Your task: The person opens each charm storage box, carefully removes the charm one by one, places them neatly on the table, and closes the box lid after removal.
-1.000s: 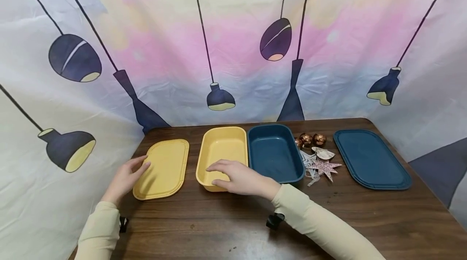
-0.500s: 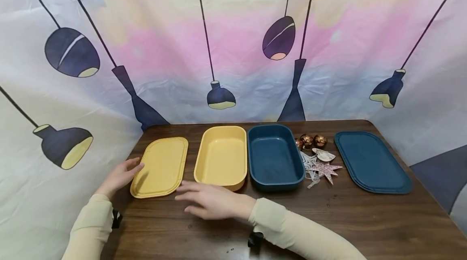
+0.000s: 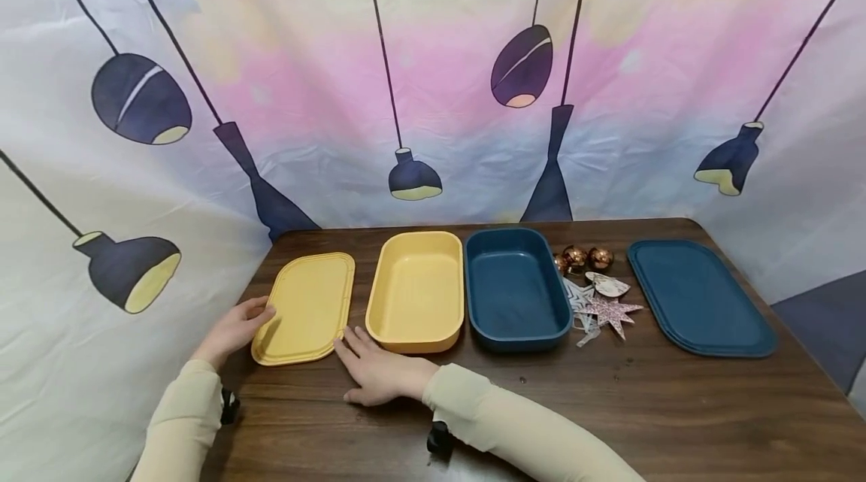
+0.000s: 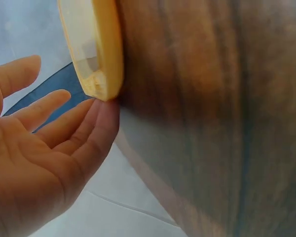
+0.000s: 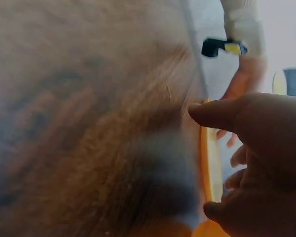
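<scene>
A yellow lid lies flat at the left of the wooden table. My left hand is at its left edge; in the left wrist view the fingertips meet the edge of the lid, thumb held apart. My right hand is low over the table at the lid's right front corner, its fingers spread and fairly straight, fingertips right at the rim. In the right wrist view the lid's edge shows behind the fingers. To the right of the lid stands an open yellow box with nothing in it.
A dark blue box stands beside the yellow one. Right of it lie copper balls, a pink glitter star, a silver star and a pale heart-shaped ornament. A blue lid lies at the far right. Patterned cloth hangs behind.
My right hand has moved left and toward me, from over the yellow box to the yellow lid's right front corner. My left hand stays by the lid's left edge.
</scene>
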Demonstrator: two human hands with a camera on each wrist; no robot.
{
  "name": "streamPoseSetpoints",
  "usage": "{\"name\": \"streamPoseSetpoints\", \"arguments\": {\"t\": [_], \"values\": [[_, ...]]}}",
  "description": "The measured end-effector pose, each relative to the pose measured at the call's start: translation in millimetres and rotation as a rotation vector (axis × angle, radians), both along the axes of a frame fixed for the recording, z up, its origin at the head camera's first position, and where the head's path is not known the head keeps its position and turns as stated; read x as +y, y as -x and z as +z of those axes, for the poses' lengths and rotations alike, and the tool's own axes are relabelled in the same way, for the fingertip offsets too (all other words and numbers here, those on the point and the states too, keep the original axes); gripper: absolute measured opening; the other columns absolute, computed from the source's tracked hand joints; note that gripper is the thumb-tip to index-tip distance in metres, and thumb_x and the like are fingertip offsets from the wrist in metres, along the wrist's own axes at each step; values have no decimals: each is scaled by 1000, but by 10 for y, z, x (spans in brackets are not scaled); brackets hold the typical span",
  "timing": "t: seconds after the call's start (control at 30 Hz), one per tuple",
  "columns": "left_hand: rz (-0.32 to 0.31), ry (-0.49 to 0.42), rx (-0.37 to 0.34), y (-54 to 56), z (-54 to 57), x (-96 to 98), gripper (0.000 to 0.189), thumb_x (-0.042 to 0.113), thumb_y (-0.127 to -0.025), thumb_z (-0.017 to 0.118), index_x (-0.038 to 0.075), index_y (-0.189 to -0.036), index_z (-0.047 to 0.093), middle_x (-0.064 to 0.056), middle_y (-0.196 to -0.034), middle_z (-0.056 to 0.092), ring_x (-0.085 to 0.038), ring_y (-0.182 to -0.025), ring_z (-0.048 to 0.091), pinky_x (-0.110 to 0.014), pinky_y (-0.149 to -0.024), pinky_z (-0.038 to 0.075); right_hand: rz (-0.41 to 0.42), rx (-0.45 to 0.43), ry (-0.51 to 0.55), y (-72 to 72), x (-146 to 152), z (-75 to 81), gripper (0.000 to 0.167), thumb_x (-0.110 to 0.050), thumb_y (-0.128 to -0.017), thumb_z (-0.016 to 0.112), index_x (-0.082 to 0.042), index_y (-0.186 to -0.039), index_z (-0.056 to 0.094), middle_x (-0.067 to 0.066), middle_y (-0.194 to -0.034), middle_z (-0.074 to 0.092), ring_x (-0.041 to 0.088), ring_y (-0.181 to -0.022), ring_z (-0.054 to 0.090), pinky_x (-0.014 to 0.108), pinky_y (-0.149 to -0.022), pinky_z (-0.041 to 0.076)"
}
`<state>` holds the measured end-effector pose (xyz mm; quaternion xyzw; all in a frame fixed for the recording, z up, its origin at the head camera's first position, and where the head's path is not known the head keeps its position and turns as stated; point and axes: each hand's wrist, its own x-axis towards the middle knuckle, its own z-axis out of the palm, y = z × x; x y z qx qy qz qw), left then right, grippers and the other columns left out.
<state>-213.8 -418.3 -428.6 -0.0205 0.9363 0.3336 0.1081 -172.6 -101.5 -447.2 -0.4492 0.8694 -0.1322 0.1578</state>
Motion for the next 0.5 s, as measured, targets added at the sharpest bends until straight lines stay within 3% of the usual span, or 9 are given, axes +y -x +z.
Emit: {"name": "streamPoseSetpoints", "arguments": {"t": [0.17, 0.33, 0.4, 0.5], "values": [[-98, -21, 41, -25, -47, 6, 58, 9, -103, 55, -17, -149, 31, -44, -142, 40, -56, -127, 45, -55, -95, 49, -34, 67, -111, 8, -50, 1, 66, -39, -104, 55, -10, -158, 33, 7, -165, 24, 22, -153, 18, 24, -119, 20], [-128, -18, 30, -90, -46, -43, 60, 0, -96, 59, -19, -147, 33, -42, -136, 46, -50, -119, 53, -46, -88, 52, -95, 88, -37, 15, -89, 34, 65, -36, -101, 62, -10, -156, 38, 8, -156, 36, 13, -135, 47, 20, -106, 40], [-125, -1, 23, -117, -49, -65, 58, 1, -97, 59, -20, -145, 34, -42, -134, 49, -50, -119, 53, -46, -89, 51, -116, 77, -2, 18, -111, 24, 68, -35, -101, 62, -9, -157, 34, 9, -159, 31, 11, -133, 48, 19, -102, 42], [-155, 33, 38, -114, -68, -63, 52, -4, -96, 57, -21, -142, 40, -41, -135, 50, -52, -121, 52, -53, -94, 48, -106, 105, -20, 9, -116, -3, 68, -35, -102, 61, -9, -158, 33, 9, -164, 26, 14, -140, 43, 20, -107, 39]]}}
